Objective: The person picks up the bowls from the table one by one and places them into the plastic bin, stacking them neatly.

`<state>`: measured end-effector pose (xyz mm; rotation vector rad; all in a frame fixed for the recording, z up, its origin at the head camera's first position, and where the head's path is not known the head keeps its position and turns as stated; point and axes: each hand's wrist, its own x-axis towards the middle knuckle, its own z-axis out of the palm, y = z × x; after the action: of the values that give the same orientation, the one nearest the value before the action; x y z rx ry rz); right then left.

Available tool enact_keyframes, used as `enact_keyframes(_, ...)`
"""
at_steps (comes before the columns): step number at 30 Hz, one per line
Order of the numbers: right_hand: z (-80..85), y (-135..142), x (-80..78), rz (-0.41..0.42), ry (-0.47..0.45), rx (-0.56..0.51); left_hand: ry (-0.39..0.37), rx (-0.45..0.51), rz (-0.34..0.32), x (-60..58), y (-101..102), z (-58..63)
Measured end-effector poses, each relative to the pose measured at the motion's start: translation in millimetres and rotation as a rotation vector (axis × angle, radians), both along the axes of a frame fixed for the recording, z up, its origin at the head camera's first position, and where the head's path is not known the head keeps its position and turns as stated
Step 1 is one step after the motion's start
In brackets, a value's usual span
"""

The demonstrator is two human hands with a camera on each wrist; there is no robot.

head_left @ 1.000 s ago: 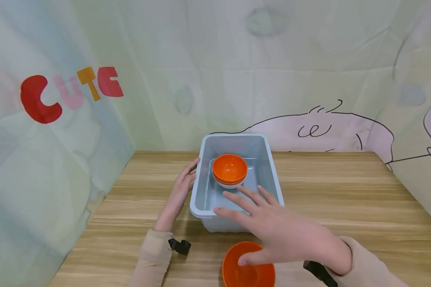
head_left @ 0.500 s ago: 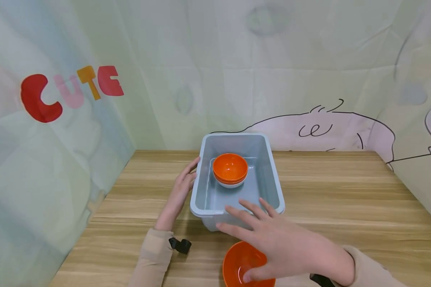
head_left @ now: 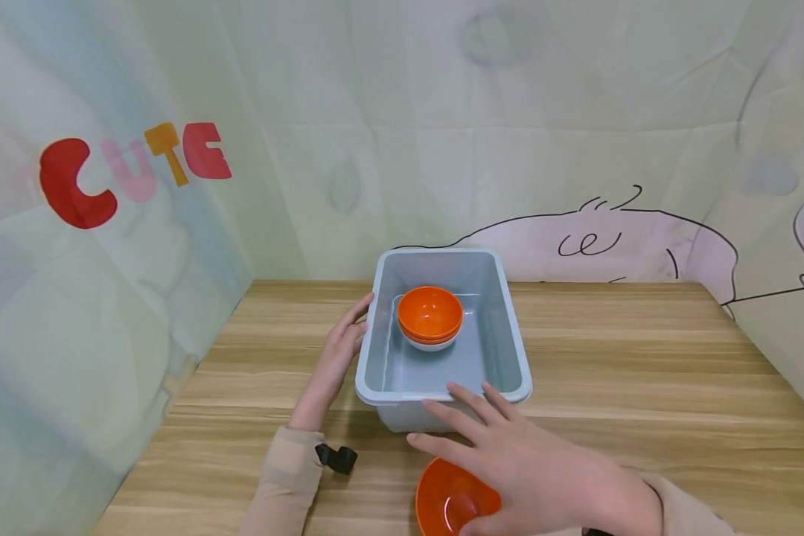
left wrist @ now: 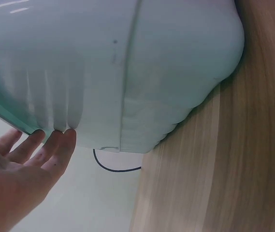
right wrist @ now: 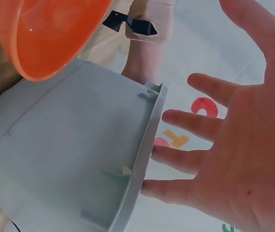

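Observation:
A light blue-grey plastic bin [head_left: 402, 413] stands on the wooden table. Inside it sits a nested stack of orange bowls [head_left: 430, 313], with a white bowl [head_left: 432, 345] at the bottom. My left hand [head_left: 335, 357] rests its fingertips against the bin's left side; the left wrist view shows these fingers [left wrist: 55, 154] fairly straight at the rim. Over another orange bowl [head_left: 442, 495] in front of the bin, my right hand [head_left: 529, 465] hovers with fingers spread, partly hiding it. In the right wrist view the palm [right wrist: 243, 150] holds nothing, and the fingertips overlap the bin's rim.
A printed cloth backdrop [head_left: 308, 149] with coloured letters surrounds the table on the back and sides. The wooden tabletop [head_left: 630, 357] extends to both sides of the bin. A black wrist strap mount [head_left: 336, 458] sits on the left sleeve.
My right hand has drawn back toward me from above the bin's front to over the near orange bowl, fingers still spread. The left hand and the bin stay put.

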<state>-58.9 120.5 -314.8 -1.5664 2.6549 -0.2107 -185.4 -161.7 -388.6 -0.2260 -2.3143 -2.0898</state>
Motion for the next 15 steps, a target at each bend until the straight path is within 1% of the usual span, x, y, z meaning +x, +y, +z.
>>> enact_keyframes(5,-2.6,2,5.2,-0.008,-0.016,-0.019,-0.004,0.001,0.003,-0.8,1,0.1)
enact_keyframes(9,-2.8,3,10.0,-0.01,-0.039,0.003,-0.006,-0.002,0.002,-0.4,1,0.5)
enact_keyframes(13,-3.1,4,13.8,0.015,-0.018,0.024,-0.012,-0.005,-0.001,0.6,0,0.7)
enact_keyframes(15,-3.6,5,14.7,0.029,-0.021,0.033,-0.012,-0.004,-0.001,0.8,0,0.5)
